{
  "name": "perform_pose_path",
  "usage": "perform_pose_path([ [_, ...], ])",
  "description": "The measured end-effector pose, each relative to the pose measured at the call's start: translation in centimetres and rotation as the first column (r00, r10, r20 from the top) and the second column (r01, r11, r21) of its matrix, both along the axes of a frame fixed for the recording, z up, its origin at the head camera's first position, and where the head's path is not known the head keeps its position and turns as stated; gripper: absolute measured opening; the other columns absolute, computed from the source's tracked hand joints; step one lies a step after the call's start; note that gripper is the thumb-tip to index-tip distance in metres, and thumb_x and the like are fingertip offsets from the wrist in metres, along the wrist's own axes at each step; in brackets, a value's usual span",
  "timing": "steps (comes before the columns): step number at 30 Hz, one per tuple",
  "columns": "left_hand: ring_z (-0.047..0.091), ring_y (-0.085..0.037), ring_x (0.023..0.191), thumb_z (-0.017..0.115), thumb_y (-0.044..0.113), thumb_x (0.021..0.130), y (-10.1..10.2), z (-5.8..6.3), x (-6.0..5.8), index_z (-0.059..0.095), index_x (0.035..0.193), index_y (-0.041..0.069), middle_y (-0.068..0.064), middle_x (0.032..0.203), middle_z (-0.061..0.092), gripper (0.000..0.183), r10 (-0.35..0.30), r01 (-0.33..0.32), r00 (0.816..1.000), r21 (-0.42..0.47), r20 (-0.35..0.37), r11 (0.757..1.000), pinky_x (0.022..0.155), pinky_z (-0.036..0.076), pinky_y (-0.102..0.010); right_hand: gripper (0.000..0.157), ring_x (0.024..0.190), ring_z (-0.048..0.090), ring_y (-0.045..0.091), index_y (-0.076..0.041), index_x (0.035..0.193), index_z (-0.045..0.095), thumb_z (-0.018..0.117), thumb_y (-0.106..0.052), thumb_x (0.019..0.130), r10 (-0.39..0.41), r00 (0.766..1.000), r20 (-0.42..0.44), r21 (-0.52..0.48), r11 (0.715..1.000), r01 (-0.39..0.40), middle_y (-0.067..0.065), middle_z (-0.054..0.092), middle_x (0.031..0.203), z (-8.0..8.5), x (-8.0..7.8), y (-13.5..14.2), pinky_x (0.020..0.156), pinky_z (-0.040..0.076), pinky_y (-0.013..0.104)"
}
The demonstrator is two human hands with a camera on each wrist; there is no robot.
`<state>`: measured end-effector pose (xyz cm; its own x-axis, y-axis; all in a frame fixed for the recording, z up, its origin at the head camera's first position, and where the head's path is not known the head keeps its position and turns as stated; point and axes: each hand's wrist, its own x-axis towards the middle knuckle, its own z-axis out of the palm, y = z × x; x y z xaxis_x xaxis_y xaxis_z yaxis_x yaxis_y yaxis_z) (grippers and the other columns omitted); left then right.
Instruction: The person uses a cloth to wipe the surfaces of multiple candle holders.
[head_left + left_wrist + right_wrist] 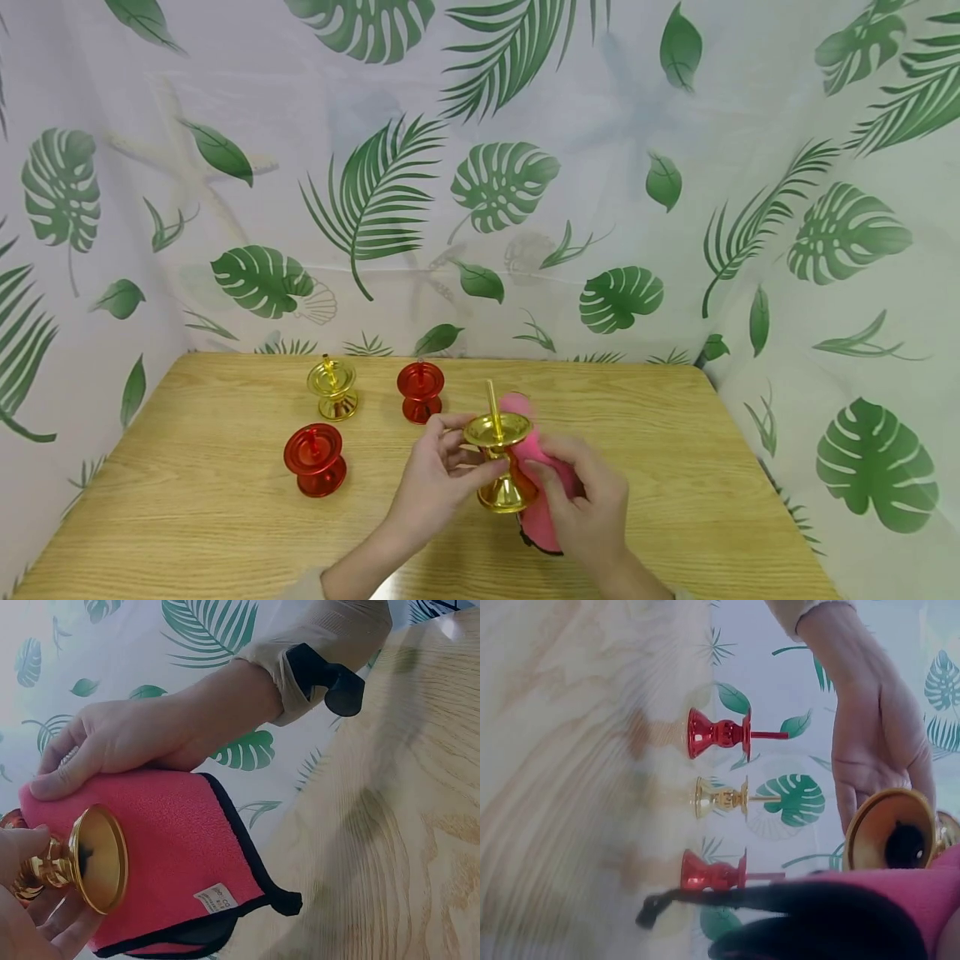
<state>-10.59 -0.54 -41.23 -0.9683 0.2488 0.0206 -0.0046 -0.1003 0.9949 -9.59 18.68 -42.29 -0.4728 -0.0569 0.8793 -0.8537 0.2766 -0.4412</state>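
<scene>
My left hand (437, 475) grips a shiny gold candle holder (507, 492) by its narrow waist, above the table. It has a wide dish on top with a thin upright spike, and its hollow flared base (101, 859) shows in the left wrist view. A pink cloth (538, 517) with black edging and a small white label (215, 898) hangs from my right hand (596, 508). That hand pinches the cloth between thumb and fingers, right beside the holder's right side. Part of the cloth lies behind the holder in the head view.
On the wooden table (660, 467), to the left, stand a gold candle holder (337, 407) and two red ones, one nearer (321, 479) and one farther back (422, 408). A white leaf-patterned sheet (570, 108) rises behind and on both sides.
</scene>
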Motion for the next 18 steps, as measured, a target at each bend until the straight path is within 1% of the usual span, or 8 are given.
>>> perform_pose_path([
  [3,0.073,-0.020,0.101,0.084,0.010,0.089,0.06,-0.03,-0.01,0.047,0.135,0.002,-0.020,0.132,0.072,0.060,0.026,-0.026,0.999,-0.006,-0.023,1.000,0.085,0.060,-0.022,0.022,0.095,0.075,0.007,0.010,0.095,0.071,0.074,-0.012,0.097,-0.005,0.996,-0.090,0.027,1.000,0.007,0.023,0.075,0.090,0.09,0.15,-0.39,0.083,0.060,0.014],
  [5,0.074,-0.022,0.102,0.083,0.009,0.090,0.06,-0.04,-0.05,0.047,0.135,0.001,-0.022,0.132,0.072,0.058,0.037,-0.037,0.999,-0.003,-0.035,0.999,0.086,0.061,-0.023,0.024,0.093,0.075,0.010,0.009,0.094,0.072,0.072,-0.015,0.099,-0.035,0.989,-0.140,0.059,0.997,0.044,0.022,0.074,0.089,0.15,0.38,-0.64,0.084,0.059,0.013],
  [8,0.074,-0.025,0.104,0.080,0.005,0.091,0.04,-0.08,-0.12,0.047,0.137,-0.001,-0.025,0.134,0.070,0.057,0.046,-0.045,0.997,0.006,-0.056,0.999,0.087,0.061,-0.024,0.028,0.091,0.075,0.014,0.008,0.094,0.073,0.069,-0.018,0.102,-0.077,0.979,-0.191,0.096,0.991,0.096,0.021,0.075,0.089,0.14,0.72,-0.86,0.087,0.058,0.013],
  [10,0.074,-0.025,0.105,0.079,0.003,0.092,0.01,-0.13,-0.20,0.046,0.137,-0.003,-0.027,0.134,0.069,0.056,0.044,-0.044,0.997,0.013,-0.059,0.999,0.087,0.062,-0.025,0.027,0.091,0.075,0.012,0.008,0.096,0.073,0.069,-0.018,0.102,-0.070,0.983,-0.171,0.104,0.991,0.089,0.020,0.075,0.090,0.20,0.86,-0.87,0.086,0.058,0.012],
  [13,0.074,-0.022,0.102,0.082,0.006,0.091,-0.06,-0.18,-0.29,0.047,0.136,-0.001,-0.025,0.131,0.071,0.058,0.049,-0.049,0.998,0.001,-0.046,0.999,0.084,0.062,-0.024,0.025,0.091,0.075,0.008,0.008,0.101,0.072,0.069,-0.017,0.101,-0.044,0.994,-0.098,0.094,0.994,0.053,0.021,0.076,0.093,0.32,0.80,-0.68,0.083,0.059,0.013],
  [15,0.074,-0.020,0.101,0.084,0.009,0.089,-0.09,-0.22,-0.35,0.048,0.135,0.001,-0.022,0.130,0.072,0.059,0.048,-0.048,0.999,-0.009,-0.026,0.999,0.081,0.061,-0.023,0.023,0.087,0.076,0.007,0.007,0.103,0.071,0.070,-0.016,0.099,-0.036,0.998,-0.043,0.086,0.995,0.040,0.020,0.077,0.093,0.42,0.66,-0.46,0.079,0.059,0.013],
  [16,0.074,-0.019,0.100,0.084,0.010,0.088,-0.10,-0.23,-0.36,0.049,0.134,0.001,-0.021,0.129,0.073,0.059,0.049,-0.049,0.999,-0.013,-0.018,0.999,0.080,0.061,-0.023,0.023,0.085,0.076,0.008,0.007,0.104,0.071,0.071,-0.016,0.099,-0.040,0.999,-0.020,0.086,0.995,0.042,0.020,0.077,0.093,0.47,0.59,-0.34,0.077,0.060,0.013],
  [18,0.073,-0.018,0.099,0.085,0.011,0.088,-0.10,-0.22,-0.37,0.049,0.133,0.002,-0.020,0.128,0.074,0.059,0.052,-0.052,0.999,-0.016,-0.005,0.999,0.079,0.061,-0.023,0.020,0.079,0.076,0.009,0.005,0.104,0.071,0.072,-0.014,0.097,-0.077,0.997,0.017,0.096,0.993,0.075,0.019,0.078,0.093,0.49,0.44,-0.09,0.072,0.060,0.014],
])
